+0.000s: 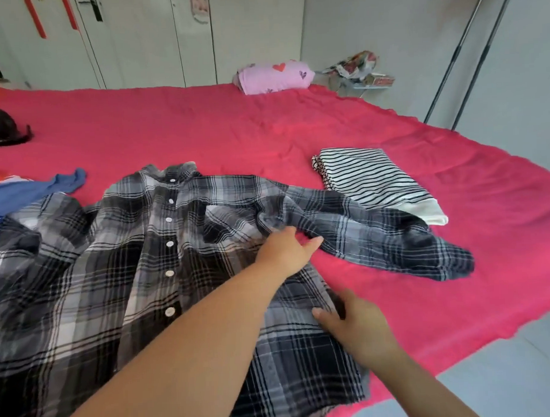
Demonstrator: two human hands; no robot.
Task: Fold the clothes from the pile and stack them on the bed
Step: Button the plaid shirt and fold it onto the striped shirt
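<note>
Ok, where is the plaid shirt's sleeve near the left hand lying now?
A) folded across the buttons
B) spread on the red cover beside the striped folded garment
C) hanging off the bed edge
B: the sleeve lies spread on the red cover, reaching out beside the folded striped garment, away from the buttons.

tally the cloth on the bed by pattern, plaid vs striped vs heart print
plaid shirt: 1
striped folded garment: 1
heart-print pink bundle: 1
total: 3
</note>
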